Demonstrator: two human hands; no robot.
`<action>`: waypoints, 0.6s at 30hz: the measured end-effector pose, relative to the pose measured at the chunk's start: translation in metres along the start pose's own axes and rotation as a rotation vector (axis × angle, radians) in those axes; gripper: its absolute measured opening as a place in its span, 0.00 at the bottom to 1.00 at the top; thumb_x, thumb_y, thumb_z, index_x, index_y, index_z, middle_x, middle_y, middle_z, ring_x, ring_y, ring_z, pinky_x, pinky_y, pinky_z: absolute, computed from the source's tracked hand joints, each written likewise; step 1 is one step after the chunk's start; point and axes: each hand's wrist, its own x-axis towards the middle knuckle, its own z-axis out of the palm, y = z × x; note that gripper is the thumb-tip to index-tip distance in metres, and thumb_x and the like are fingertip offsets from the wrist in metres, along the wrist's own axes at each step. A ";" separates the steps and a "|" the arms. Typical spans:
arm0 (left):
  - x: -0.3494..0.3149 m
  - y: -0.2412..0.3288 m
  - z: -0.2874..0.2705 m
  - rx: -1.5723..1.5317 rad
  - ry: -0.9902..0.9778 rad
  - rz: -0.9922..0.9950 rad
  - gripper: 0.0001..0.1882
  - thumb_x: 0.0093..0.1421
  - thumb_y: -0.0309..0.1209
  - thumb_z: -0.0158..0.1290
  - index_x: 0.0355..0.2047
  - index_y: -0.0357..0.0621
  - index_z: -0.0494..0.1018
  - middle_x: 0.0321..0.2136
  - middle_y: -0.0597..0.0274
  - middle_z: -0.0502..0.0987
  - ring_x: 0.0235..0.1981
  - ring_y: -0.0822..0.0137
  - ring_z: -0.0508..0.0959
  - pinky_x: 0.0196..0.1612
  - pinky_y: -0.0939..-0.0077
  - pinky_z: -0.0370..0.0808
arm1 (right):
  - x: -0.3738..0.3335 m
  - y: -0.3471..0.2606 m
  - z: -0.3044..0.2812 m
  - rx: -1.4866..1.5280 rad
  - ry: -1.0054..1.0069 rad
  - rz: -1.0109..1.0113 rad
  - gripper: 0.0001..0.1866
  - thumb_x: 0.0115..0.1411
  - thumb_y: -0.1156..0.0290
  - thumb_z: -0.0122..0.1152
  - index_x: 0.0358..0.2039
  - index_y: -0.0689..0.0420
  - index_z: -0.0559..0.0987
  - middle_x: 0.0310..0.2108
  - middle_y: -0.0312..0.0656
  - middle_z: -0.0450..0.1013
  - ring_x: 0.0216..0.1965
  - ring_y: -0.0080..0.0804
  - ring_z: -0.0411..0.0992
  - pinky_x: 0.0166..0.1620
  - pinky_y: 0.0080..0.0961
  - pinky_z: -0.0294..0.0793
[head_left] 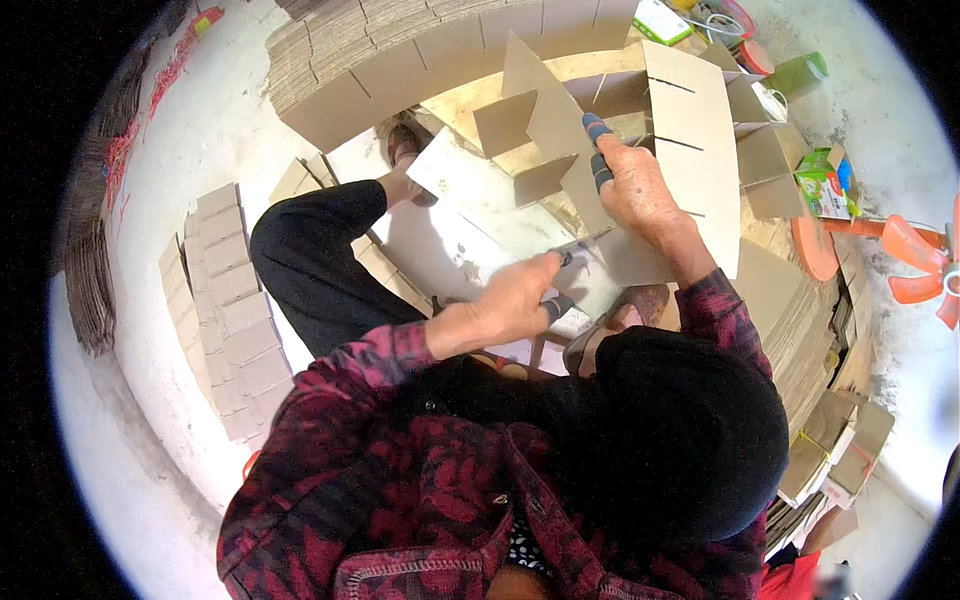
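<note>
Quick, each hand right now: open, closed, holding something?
Left hand: fingers curled; whether it holds anything can't be told.
Right hand: fingers at the cardboard divider; whether it grips can't be told.

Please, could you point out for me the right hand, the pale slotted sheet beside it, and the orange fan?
Right hand (pixel 640 188): head view, on the back of the hand.
Slotted sheet (pixel 700 118): head view, on its flat face, between two slots.
Fan (pixel 912 243): head view, on an orange blade.

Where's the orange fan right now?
In the head view, the orange fan is at the far right edge, below and right of the green-and-white box, well to the right of the right hand.
</note>
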 end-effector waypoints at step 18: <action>0.027 -0.005 -0.016 0.136 0.604 0.291 0.12 0.55 0.21 0.54 0.40 0.32 0.69 0.37 0.51 0.72 0.30 0.63 0.75 0.29 0.75 0.74 | -0.022 -0.002 0.016 -0.092 -0.121 0.053 0.32 0.46 0.82 0.50 0.56 0.54 0.68 0.29 0.62 0.73 0.33 0.63 0.71 0.37 0.52 0.70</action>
